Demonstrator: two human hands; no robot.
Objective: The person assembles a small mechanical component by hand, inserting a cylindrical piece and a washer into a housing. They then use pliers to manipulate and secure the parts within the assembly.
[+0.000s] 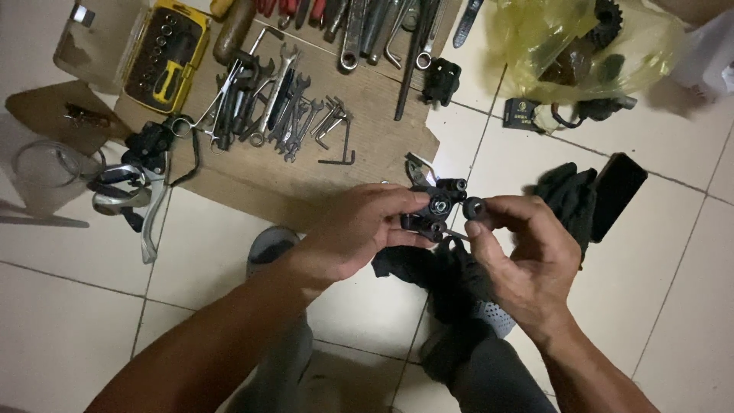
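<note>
The left hand (pixel 359 229) grips a black metal part (pixel 436 210) in its fingers. The right hand (pixel 520 256) pinches a small black cap (pixel 473 207) just beside it.

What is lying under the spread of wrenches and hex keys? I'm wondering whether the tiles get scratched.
The wrenches and hex keys lie on a flattened sheet of brown cardboard, which rests on the tiled floor. The tiles beneath the cardboard are covered.

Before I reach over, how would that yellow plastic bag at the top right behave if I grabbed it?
The yellow plastic bag looks thin and crumpled, so probably floppy and apt to sag. Dark parts, among them a toothed gear, show through it, so it is likely heavy for its size. Those teeth might tear the film.
</note>
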